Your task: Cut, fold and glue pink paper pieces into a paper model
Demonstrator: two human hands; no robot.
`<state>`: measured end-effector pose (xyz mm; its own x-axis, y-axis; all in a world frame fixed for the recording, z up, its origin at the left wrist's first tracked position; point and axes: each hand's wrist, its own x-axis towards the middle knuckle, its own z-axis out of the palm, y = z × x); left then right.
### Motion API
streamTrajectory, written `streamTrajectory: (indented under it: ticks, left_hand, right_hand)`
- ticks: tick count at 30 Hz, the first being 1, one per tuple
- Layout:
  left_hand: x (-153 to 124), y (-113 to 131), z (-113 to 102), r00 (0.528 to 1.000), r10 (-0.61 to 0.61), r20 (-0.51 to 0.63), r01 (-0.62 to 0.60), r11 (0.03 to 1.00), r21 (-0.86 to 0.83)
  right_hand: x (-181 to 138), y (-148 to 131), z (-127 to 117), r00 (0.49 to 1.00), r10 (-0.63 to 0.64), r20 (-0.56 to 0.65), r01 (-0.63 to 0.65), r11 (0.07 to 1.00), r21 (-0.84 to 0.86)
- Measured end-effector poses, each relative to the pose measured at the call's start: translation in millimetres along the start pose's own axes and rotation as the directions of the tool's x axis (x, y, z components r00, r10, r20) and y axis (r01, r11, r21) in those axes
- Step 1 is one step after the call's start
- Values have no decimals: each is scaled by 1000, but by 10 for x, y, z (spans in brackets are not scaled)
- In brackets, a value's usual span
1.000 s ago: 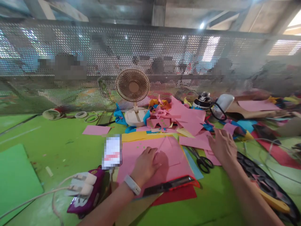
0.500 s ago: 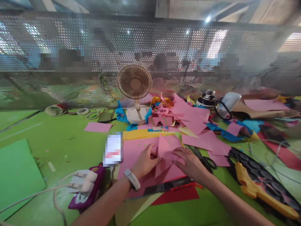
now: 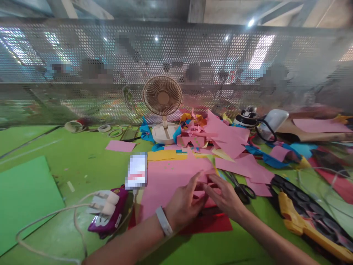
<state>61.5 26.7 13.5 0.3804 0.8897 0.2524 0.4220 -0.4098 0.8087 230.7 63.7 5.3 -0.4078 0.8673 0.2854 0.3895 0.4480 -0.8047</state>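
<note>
The left hand [image 3: 183,200], with a white band at the wrist, lies flat on a large pink paper sheet [image 3: 162,178]. Its fingers are stretched and held close together; they press the paper down and do not grasp it. The right hand [image 3: 224,197] comes from the other side, and its fingertips meet those of the left at a small raised pink fold [image 3: 206,178] near the right edge of the sheet. Whether the right fingers pinch this fold or only push on it, I cannot tell, because the hands cover part of it. The sheet rests partly on a red paper sheet [image 3: 212,222] on the green table [image 3: 82,169], just beside a pair of black-handled scissors [image 3: 240,188].

In my judgement the folding is at an early stage: only this one part seems creased, most of the sheet lies flat, and no finished figure is between the hands. Farther back, near a small beige desk fan [image 3: 162,97], is a heap of pink paper pieces [image 3: 217,136]. A yellow glue gun [image 3: 296,221] lies at the right, untouched.
</note>
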Motion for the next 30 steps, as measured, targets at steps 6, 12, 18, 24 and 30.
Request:
streamTrajectory:
  ticks: [6, 12, 18, 24, 30]
  left_hand:
    - [-31, -6, -40, 976, 215, 28, -213, 926, 311]
    - [-6, 20, -257, 873, 468, 135, -424, 595, 683]
    - [99, -18, -296, 918, 356, 177, -342, 480, 808]
    - [13, -127, -361, 939, 247, 240, -334, 484, 809]
    - [-98, -135, -384, 952, 118, 282, -297, 576, 762]
  right_hand:
    - [-6, 99, -27, 978, -189, -87, 178, 976, -127]
    - [3, 212, -85, 934, -352, -55, 281, 822, -495]
    - [23, 245, 13, 922, -380, 80, 352, 731, -585]
    - [3, 269, 79, 910, -367, 193, 407, 703, -583]
    - [-10, 214, 85, 884, -351, 309, 468, 678, -567]
